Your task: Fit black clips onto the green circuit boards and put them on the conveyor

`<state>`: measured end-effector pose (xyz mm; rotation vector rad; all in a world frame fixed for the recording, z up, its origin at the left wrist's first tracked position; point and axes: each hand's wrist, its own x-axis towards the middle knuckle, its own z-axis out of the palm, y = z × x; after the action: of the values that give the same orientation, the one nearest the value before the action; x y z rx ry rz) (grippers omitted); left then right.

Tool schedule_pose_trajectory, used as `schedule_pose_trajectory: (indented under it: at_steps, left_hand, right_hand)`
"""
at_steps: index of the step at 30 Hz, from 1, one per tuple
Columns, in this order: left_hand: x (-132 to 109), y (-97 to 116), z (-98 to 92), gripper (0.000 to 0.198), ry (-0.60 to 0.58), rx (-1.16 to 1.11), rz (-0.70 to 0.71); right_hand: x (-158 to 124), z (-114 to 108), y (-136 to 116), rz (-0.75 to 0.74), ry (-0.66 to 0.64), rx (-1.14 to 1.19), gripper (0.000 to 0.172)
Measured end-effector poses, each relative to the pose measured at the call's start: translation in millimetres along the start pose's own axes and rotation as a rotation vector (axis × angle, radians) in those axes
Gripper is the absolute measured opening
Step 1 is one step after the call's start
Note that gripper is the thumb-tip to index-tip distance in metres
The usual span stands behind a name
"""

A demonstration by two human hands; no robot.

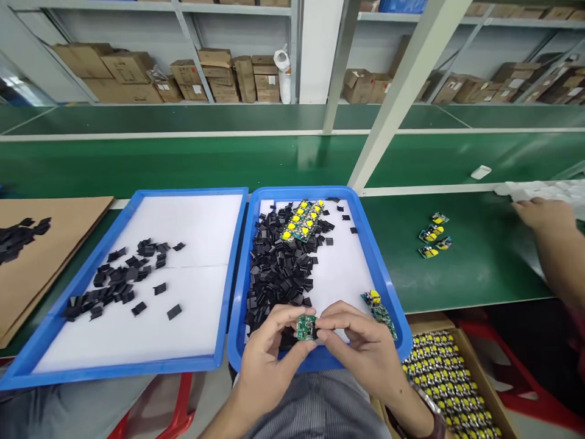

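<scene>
A small green circuit board is at the centre of the work, held above the near edge of the right-hand blue tray. The left hand grips its left side between thumb and fingers; the right hand closes thumb and fingertips on its right edge, where a dark bit shows, partly hidden. A watch circles the right wrist.

Within this tray, a dense heap of black pieces covers the left part of the white lining. A block of joined boards, bearing 2 rows of yellow parts, rests on the heap's far end; further boards lie in the near right corner.

To the left, a 2nd blue tray holds scattered black pieces, and beyond it brown cardboard carries more. To the right, a small group of yellow-topped boards lies on the green desk. Below, an open carton contains rows of similar boards. At far right, a co-worker's hand touches pale plastic wrapping. Shelves with cardboard boxes stand behind.
</scene>
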<state>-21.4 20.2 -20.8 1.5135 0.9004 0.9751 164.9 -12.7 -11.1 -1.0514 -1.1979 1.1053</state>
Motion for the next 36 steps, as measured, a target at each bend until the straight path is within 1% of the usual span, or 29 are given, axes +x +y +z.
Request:
schedule_pose_trajectory:
  at_steps: [2,6,10,13,19,22,27,32,36]
  left_hand:
    - [0,-1,1.4,0.039,0.010,0.048,0.049]
    - [0,1,4.6,0.043,0.012,0.113,0.114]
    - [-1,4,7.1,0.051,0.026,0.107,0.065]
    - [-1,2,8.0,0.050,0.028,0.076,0.060]
    - [2,-2,6.9,0.050,0.008,0.080,0.132]
    - [2,-3,6.0,0.052,-0.001,0.083,0.161]
    - [2,-4,5.9,0.051,-0.010,0.092,0.159]
    - [4,-2,7.2,0.047,0.001,0.094,0.188]
    - [4,-3,7.4,0.047,0.000,0.104,0.221]
  right_hand:
    - [-3,1,0,0.013,0.038,0.006,0.025]
    - [-8,6,4,0.058,0.108,0.000,0.021]
    - [-10,9,5,0.088,0.143,-0.020,0.016]
    - [-9,7,5,0.084,0.154,-0.054,0.015]
    - [-8,3,0,0.055,0.087,-0.101,0.015]
    - [-9,2,-1,0.067,0.088,-0.099,0.013]
    - [-9,2,3,0.073,0.083,-0.101,0.011]
    - [-7,3,0,0.118,0.088,-0.136,0.011]
    - [-2,1,-5,0.146,0.030,-0.193,0.013]
